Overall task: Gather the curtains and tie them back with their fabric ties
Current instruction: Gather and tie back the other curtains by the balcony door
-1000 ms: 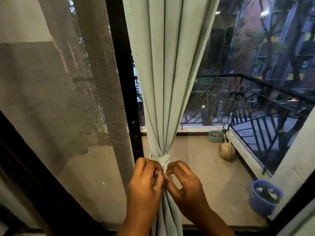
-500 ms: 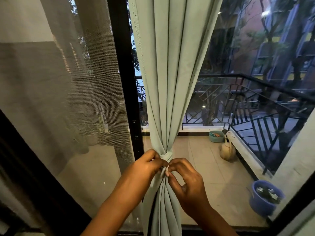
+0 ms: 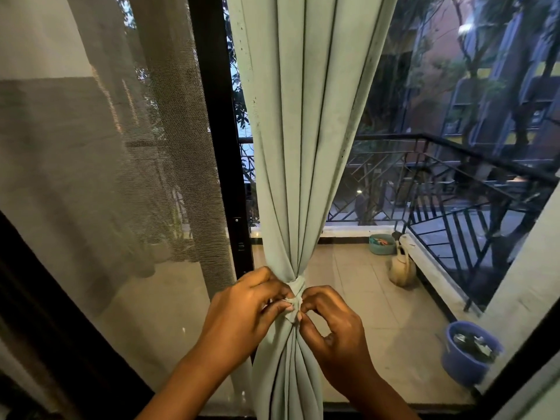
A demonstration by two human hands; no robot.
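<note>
My pale green curtain (image 3: 303, 131) hangs straight down the middle of the glass door, its long axis running twelve to six, the matte woven cloth falling in deep lengthwise pleats that pinch to a narrow waist and flare again below. Around that waist sits the fabric tie (image 3: 296, 287), a soft band of the same cloth bunched into a small lumpy knot. My left hand (image 3: 242, 310) at nine o'clock and my right hand (image 3: 333, 325) at three o'clock each pinch the knot with curled fingertips.
</note>
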